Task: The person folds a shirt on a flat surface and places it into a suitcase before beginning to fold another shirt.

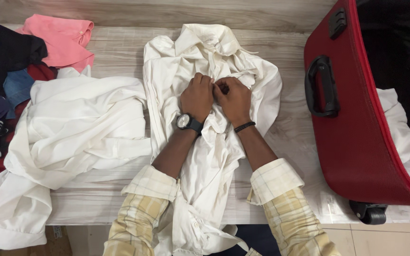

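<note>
A crumpled white shirt (205, 61) lies spread on the pale wooden table (119, 52), collar at the far side, its tail hanging over the near edge. My left hand (197, 96), with a black wristwatch, and my right hand (234, 98), with a thin black band, press side by side on the shirt's chest. Both sets of fingers are curled and pinch the cloth at its front opening. My sleeves are yellow checked cloth.
A second white garment (72, 132) lies heaped to the left. Behind it sit a pink shirt (65, 40) and dark clothes (1, 61). An open red suitcase (352, 137) with a black handle stands at the right, white cloth (404, 137) inside it.
</note>
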